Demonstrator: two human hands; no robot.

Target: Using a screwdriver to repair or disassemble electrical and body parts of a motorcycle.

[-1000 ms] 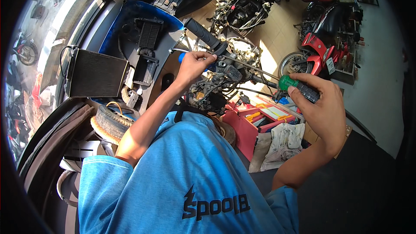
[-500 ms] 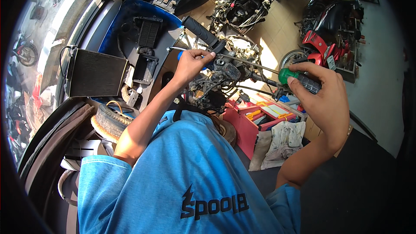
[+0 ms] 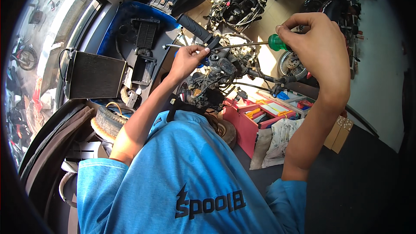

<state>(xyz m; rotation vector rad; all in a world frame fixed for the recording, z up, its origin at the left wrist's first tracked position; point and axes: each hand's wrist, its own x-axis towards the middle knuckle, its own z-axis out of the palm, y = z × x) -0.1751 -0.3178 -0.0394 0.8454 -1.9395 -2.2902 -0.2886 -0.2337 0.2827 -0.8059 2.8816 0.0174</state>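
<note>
1. Right hand (image 3: 318, 47) is closed around the green handle of a screwdriver (image 3: 274, 42), whose long thin shaft runs away from it toward the left hand.
2. Left hand (image 3: 187, 60) pinches the shaft's tip end against the switch housing (image 3: 223, 66), just below the black handlebar grip (image 3: 195, 29).
3. I'd judge the main risk is the tip slipping off the fastener: the shaft is long and steadied only by fingertips, so a skewed push could jab those fingers or gouge the housing.
4. Cables (image 3: 255, 74) run just under the shaft and could snag it.
5. Room is tight beyond the left hand, where the grip and a black grille panel (image 3: 145, 32) crowd in.
6. Below the right hand sits a red toolbox (image 3: 242, 128); toward the far floor it looks more open.
</note>
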